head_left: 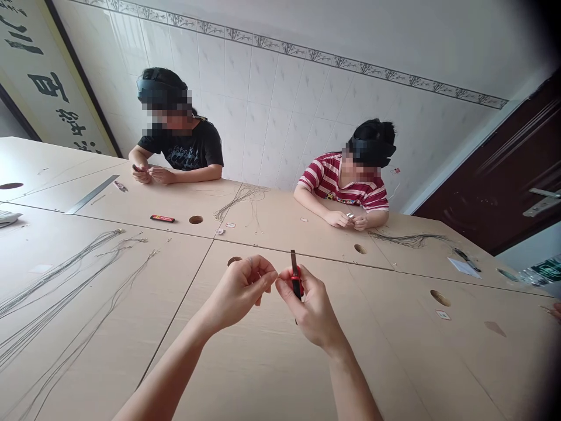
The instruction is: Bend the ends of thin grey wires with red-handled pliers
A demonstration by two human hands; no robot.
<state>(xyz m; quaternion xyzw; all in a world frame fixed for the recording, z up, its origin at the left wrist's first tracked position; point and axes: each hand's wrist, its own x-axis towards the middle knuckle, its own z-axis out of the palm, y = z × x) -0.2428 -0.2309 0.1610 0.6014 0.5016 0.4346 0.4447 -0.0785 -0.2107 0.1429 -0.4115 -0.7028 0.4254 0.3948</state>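
My right hand is closed around small red-handled pliers, whose dark jaws point up. My left hand is held just left of it, fingers pinched together on something too small to make out, its fingertips almost touching the right thumb. Both hands hover above the light wooden table. Long thin wires lie spread on the table to my left.
Across the table sit two people, one in a black shirt and one in a red striped shirt, each handling small parts. Wire bundles, a metal ruler, a red-black tool, round table holes, a dark door.
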